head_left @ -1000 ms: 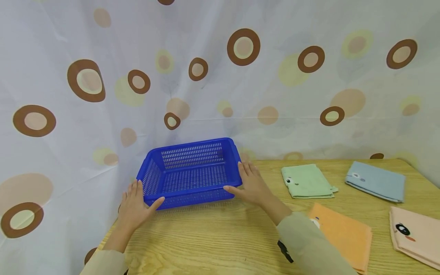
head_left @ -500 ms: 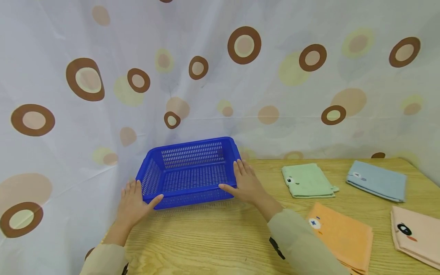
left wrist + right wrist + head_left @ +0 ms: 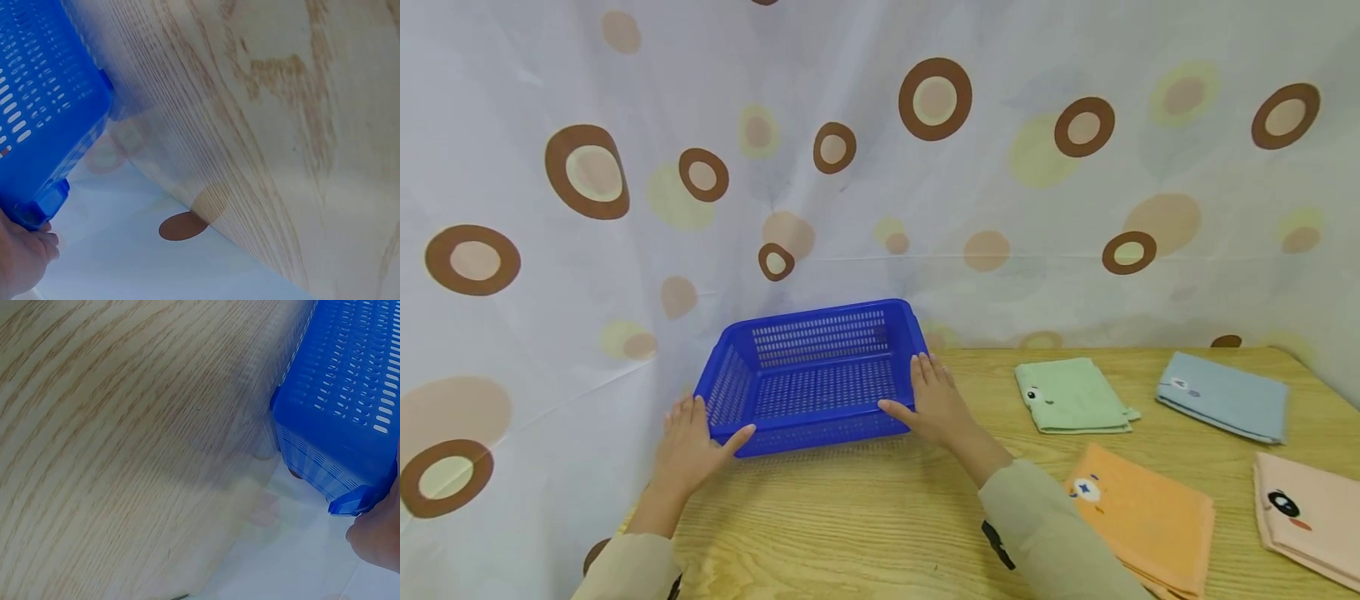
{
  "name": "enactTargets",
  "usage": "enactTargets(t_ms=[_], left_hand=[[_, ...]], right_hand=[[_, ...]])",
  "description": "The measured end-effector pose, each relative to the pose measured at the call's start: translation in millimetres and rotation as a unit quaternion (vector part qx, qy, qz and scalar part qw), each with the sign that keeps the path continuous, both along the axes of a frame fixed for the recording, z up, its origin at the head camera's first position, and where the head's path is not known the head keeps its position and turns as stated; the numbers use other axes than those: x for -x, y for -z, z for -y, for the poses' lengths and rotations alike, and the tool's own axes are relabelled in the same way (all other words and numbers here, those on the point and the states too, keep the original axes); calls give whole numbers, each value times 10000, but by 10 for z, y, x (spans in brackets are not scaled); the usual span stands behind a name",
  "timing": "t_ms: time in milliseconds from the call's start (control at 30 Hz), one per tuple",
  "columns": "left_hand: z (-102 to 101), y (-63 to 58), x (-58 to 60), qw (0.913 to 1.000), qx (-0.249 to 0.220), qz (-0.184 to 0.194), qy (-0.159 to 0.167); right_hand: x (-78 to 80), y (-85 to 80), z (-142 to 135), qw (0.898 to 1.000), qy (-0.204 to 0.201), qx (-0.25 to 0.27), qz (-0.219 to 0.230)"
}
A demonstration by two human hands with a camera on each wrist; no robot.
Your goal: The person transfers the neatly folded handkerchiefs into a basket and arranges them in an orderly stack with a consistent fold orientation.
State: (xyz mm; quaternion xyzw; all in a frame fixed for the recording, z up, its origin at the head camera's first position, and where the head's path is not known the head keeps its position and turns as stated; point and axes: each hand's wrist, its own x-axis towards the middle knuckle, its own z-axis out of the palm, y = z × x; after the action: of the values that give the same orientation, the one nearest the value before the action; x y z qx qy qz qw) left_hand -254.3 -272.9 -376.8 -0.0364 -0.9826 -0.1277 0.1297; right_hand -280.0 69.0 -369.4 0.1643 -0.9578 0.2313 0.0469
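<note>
A blue perforated plastic basket (image 3: 827, 420) with nothing in it sits on the wooden table against the curtain. My left hand (image 3: 688, 450) rests at its near left corner, fingers straight along the outer side and thumb toward the front rim. At the near right corner, my right hand (image 3: 938, 408) lies against the side with fingers extended and thumb by the front edge. The left wrist view has the basket's corner (image 3: 75, 115) above part of my left hand (image 3: 25, 256). In the right wrist view, part of my right hand (image 3: 378, 534) touches under the rim.
To the right lie folded towels: green (image 3: 1075, 396), blue (image 3: 1225, 396), orange (image 3: 1150, 517) and pink (image 3: 1311, 521), with embroidered faces. A white curtain (image 3: 865, 200) with brown rings hangs behind and at the left of the wooden table (image 3: 835, 517).
My right hand has shifted slightly left along the basket's corner, and its forearm has moved left, uncovering more of the orange towel. The basket has barely moved.
</note>
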Motion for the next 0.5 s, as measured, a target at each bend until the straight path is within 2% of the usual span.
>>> enactTargets(t_ms=[167,500], left_hand=[[-6,-3,9,9999,-113,15,-13],[-27,-38,-32,9992,-229,298,-130]], right_hand=[[3,-6,-2,10000,34,-34,-33],[-16,-20,3,9999,51,-95,-30]])
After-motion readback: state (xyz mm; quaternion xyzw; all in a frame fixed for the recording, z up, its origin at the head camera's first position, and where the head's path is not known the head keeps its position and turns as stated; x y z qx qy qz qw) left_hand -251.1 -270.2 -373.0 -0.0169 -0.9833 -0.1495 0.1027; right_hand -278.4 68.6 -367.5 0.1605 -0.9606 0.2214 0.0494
